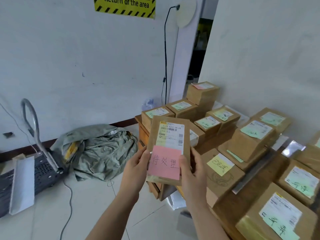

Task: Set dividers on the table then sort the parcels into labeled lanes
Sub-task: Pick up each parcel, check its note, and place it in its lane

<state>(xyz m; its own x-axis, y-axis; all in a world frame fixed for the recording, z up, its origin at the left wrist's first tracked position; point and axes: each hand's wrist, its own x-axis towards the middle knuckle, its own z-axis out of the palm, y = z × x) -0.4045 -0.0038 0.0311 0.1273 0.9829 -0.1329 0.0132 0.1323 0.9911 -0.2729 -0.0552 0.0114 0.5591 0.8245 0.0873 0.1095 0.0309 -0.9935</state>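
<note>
White wall at back carried a yellow/black hazard sign (124, 6) reading "Return of the area". Head view: brown parcel (155, 134) was held upright in the air at the near-left corner of the surface (138, 118). Its shipping label read "D237-29 02", and the pink note (165, 162) read "待处理". Left hand (136, 168) & right hand (192, 170) gripped its lower sides, fingers curled behind, thumbs on front. Boxes (256, 130) on the surface bore green notes w/ blurred writing.
</note>
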